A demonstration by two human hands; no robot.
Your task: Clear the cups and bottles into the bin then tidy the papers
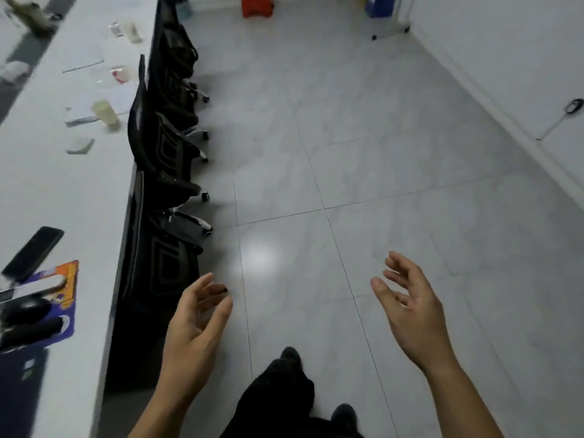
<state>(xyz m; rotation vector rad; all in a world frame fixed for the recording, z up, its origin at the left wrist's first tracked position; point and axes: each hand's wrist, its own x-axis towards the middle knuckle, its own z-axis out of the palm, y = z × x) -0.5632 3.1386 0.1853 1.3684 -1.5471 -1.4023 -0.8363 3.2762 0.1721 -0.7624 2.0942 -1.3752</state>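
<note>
Cups (pixel 106 113) & bottles (pixel 132 31) sit among papers (pixel 83 60) toward the desk's (pixel 63 191) far end, well apart from the person. Left hand (pixel 192 324) and right hand (pixel 410 308) are both empty, fingers loosely spread, off the desk's near end. Risk: chairs (pixel 167 147) lining the desk force a long reach, so a cup may tip onto papers; no bin in view.

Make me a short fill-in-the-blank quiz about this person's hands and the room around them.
1. The left hand and the right hand both hold ____.
2. The chairs pushed in along the desk are ____ in colour.
3. The pale cup stands on the desk, on the person's ____ side.
Missing words: nothing; black; left.
</note>
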